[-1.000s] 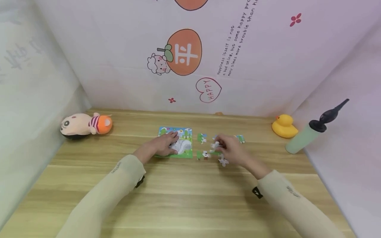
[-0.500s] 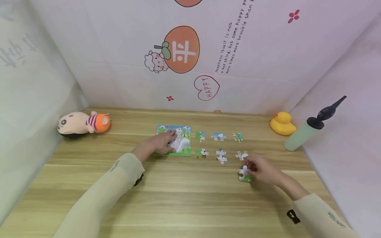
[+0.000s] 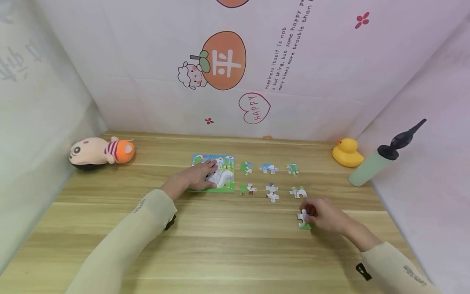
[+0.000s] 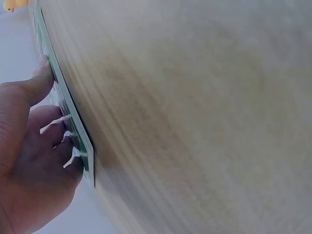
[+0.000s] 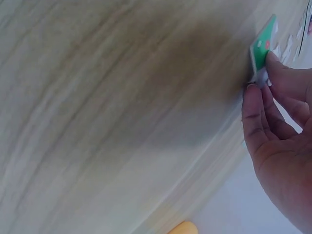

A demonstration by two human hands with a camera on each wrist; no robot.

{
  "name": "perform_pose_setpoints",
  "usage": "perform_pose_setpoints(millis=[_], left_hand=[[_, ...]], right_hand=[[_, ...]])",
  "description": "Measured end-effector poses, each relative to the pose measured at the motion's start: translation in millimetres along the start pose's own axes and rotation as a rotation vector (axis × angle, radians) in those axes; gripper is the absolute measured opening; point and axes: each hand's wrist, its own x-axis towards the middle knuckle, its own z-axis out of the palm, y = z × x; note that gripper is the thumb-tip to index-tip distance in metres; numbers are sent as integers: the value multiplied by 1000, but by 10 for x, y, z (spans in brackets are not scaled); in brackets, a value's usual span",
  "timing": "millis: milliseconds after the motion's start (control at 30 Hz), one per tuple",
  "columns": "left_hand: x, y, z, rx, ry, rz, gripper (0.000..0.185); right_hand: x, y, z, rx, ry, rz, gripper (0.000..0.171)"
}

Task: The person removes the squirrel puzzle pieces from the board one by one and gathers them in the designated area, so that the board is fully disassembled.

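My left hand [image 3: 201,175] rests flat on a square picture board [image 3: 223,183] with trees, grass and a white-grey animal. In the left wrist view its fingertips and thumb lie on the board's face. My right hand [image 3: 324,214] pinches a green and white jigsaw piece [image 3: 303,220] between thumb and fingers, close over the table to the right. The green part of that piece shows in the right wrist view. Two rows of loose pieces lie between the hands, among them a blue-topped piece [image 3: 269,168], a green one [image 3: 246,168] and a white one [image 3: 298,192].
A soft doll [image 3: 99,153] lies at the left wall. On the right stand a yellow rubber duck [image 3: 347,153] and a pale green pump [image 3: 369,168] with a black nozzle. White printed cloth walls enclose the wooden table [image 3: 220,245] on three sides.
My right hand has carried the green and white piece from the middle of the loose pieces to the front right and low over the table. The left hand stays on the board.
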Motion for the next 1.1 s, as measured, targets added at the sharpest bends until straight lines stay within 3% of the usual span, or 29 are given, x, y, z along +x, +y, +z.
perform_pose_setpoints(millis=[633, 833, 967, 1100], left_hand=[[22, 26, -11, -13, -4, -4, 78], [42, 32, -13, -6, 28, -10, 77], [47, 41, -9, -8, 34, -20, 76], [30, 36, 18, -11, 32, -32, 76]], right_hand=[[-49, -97, -2, -144, 33, -11, 21], [-33, -157, 26, -261, 74, -26, 27], [13, -222, 20, -339, 82, -30, 32], [188, -351, -37, -295, 82, -28, 31]])
